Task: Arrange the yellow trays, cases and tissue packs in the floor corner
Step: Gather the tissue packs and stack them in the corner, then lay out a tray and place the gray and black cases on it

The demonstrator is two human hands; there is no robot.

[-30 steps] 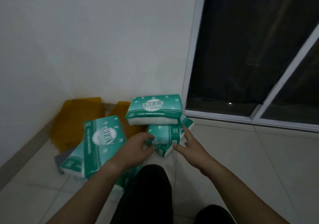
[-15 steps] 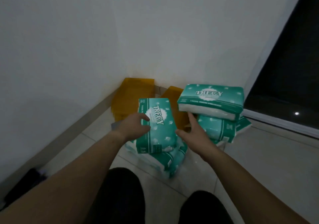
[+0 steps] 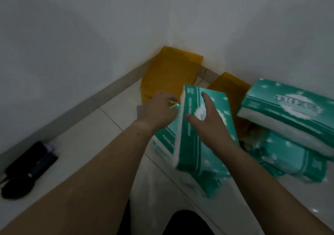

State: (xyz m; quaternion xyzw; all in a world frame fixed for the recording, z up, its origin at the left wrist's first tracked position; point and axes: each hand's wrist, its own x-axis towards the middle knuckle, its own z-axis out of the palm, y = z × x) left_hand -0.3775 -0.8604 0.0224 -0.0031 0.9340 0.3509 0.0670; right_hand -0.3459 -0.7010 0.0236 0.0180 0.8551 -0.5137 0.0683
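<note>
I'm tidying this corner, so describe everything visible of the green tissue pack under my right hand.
The teal-green soft plastic tissue pack is oblong, with white stripes, a white cloud mark and a white side facing left. It lies tilted atop another pack, blurred. The right hand rests spread on its top; the left hand is at its far-left edge.

Black objects (image 3: pixel 30 164), blurred, on tiled floor (image 3: pixel 86 131) — against grey skirting (image 3: pixel 72 115), left.
</note>
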